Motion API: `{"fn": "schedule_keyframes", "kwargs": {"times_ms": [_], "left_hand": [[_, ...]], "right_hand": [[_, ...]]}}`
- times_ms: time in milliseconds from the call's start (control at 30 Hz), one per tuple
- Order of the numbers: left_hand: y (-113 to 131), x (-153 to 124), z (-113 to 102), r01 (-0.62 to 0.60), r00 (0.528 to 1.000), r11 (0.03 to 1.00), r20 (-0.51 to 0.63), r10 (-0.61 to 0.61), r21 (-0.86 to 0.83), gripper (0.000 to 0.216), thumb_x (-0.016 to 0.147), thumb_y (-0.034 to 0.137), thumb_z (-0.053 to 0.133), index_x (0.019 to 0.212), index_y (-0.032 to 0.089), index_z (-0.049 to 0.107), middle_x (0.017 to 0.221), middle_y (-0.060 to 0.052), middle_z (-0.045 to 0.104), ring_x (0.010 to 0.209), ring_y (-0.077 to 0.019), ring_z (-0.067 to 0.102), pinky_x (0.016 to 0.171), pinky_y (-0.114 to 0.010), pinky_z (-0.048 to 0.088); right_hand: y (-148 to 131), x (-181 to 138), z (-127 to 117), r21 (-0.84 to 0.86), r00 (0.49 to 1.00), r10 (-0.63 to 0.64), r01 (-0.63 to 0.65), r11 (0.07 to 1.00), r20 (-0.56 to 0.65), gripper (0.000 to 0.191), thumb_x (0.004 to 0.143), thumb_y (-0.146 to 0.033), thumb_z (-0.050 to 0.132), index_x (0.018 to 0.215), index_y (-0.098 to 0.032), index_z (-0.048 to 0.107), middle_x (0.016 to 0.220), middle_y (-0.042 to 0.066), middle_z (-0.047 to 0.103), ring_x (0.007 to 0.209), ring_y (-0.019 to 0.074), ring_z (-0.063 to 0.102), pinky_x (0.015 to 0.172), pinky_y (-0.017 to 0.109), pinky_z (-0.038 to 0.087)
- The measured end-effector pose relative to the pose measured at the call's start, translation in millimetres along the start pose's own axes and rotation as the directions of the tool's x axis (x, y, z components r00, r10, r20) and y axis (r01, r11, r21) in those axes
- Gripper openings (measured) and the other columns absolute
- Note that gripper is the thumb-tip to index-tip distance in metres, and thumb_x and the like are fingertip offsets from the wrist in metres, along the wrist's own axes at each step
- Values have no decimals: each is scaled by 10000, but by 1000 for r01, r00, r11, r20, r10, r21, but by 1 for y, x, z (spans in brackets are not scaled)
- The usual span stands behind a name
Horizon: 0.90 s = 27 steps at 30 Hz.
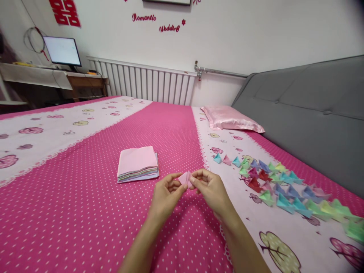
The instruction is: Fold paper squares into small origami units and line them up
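A small piece of folded pink paper [186,178] is held up between my two hands, above the dotted pink bedsheet. My left hand [167,193] pinches its left side between thumb and fingers. On the right side, the thumb and fingertips of my right hand [209,187] grip it too. Creases run down the paper's face, and its lower corner is partly covered by my thumbs. Left of my hands lies a stack of square coloured paper [138,161], a pale pink sheet on top.
Several folded paper boats [284,203] in many colours stand in rows on the right of the bed. A pink satin pillow [230,118] lies near the grey headboard [307,98]. Beyond the bed are a white radiator [148,81] and a desk with a monitor [63,51].
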<state>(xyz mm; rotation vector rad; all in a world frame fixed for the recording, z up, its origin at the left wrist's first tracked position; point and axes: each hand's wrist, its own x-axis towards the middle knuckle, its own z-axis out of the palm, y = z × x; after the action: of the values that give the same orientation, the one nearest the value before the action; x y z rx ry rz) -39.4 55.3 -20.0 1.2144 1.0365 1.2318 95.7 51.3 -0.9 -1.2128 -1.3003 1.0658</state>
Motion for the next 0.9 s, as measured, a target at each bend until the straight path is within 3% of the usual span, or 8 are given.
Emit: {"fn": "schedule_keyframes", "kwargs": {"times_ms": [167,400,500,633,900], "left_hand": [[1,0,-1,35,995,998,95,-30,-51,252,650,311,674,800,110,646,719,-66,677,642,-140,618,602,-220,459],[0,1,-2,30,998,997,55,-27,-65,215,613,309,700,706,120,659,593,-20,637,530,-100,553,522,-187,409],[0,-1,-2,-10,998,1000,63,9,21,197,647,316,673,682,122,662,584,-16,624,530,-103,537,511,-190,393],[-3,-3,-3,-88,993,980,92,72,176,229,714,328,612,818,138,686,666,-38,650,618,-142,570,559,-220,416],[-8,-2,-6,-254,967,860,91,238,443,259,780,353,526,862,176,696,679,-44,629,611,-144,547,547,-233,404]], "right_hand": [[-4,-1,0,74,999,38,-39,996,19,164,712,-300,606,762,-152,557,659,15,621,607,118,579,529,208,407],[-1,0,-1,37,1000,-24,24,999,6,152,701,-285,615,762,-149,578,726,34,624,690,144,588,678,274,454],[-1,0,-2,-25,996,-84,84,996,7,164,709,-273,601,827,-160,600,799,48,638,762,165,598,726,304,456],[-4,-2,-3,-143,992,-126,129,981,32,159,712,-252,589,845,-176,629,824,48,657,779,178,609,702,309,461],[-8,-3,-1,-257,974,-195,218,941,114,99,747,-219,553,779,-192,643,792,25,661,765,167,601,715,311,449]]}}
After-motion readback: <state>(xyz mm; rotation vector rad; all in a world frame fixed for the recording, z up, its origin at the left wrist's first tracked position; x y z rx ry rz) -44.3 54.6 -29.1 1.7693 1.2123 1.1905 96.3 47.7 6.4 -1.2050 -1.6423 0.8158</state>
